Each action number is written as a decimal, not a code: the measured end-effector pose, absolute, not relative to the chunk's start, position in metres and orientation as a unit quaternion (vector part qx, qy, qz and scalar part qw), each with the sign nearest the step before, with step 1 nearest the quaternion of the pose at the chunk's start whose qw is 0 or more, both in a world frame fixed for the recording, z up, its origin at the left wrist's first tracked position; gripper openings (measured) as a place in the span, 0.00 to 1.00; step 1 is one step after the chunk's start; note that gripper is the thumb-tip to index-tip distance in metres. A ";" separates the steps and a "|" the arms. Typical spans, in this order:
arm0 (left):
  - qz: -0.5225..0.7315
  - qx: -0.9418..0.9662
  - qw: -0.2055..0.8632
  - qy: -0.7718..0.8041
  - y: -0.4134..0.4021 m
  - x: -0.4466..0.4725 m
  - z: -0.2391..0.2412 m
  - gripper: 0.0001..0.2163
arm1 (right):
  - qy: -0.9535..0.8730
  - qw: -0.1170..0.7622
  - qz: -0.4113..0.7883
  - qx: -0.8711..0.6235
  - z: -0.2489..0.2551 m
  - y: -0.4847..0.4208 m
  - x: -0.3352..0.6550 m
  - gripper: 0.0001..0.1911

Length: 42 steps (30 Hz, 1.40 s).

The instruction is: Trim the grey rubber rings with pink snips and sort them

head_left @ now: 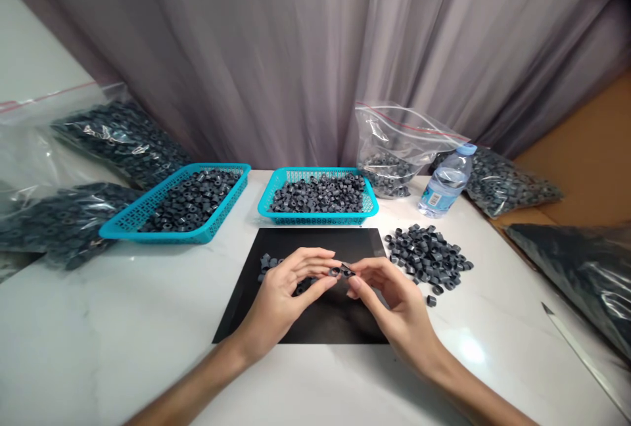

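Note:
Over the black mat [325,327], my left hand [286,288] pinches a small dark grey ring-shaped piece [334,272] between thumb and fingers. My right hand [392,294] is closed at its fingertips on another small dark piece [348,272], right beside the ring. Whether the two pieces touch, I cannot tell. Several more grey ring pieces [267,264] lie on the mat's left part, partly hidden behind my left hand. Just past my right hand, a loose pile of grey ring pieces [426,255] spreads on the white table.
Two blue baskets [210,234] [318,219] of grey pieces stand at the back. A clear zip bag [389,156], a water bottle [446,183] and another filled bag [507,183] are behind the pile. Filled bags [118,137] crowd the left. A pointed blade-like tool [576,350] lies far right.

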<state>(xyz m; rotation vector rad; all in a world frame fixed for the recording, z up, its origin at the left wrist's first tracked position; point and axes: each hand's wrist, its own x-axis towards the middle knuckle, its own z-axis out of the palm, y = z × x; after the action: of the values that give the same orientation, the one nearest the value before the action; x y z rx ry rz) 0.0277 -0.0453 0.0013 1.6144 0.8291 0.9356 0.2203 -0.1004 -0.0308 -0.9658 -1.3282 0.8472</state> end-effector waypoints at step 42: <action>0.364 0.771 0.380 0.359 -0.054 0.032 -0.004 0.08 | -0.659 0.536 0.227 -0.476 -0.027 -0.105 0.227 0.05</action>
<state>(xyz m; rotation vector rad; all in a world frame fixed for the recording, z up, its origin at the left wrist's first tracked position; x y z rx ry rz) 0.0318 -0.0538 -0.0037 1.9690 0.9160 0.9297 0.2268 -0.1051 -0.0270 -1.1336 -1.5693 0.5411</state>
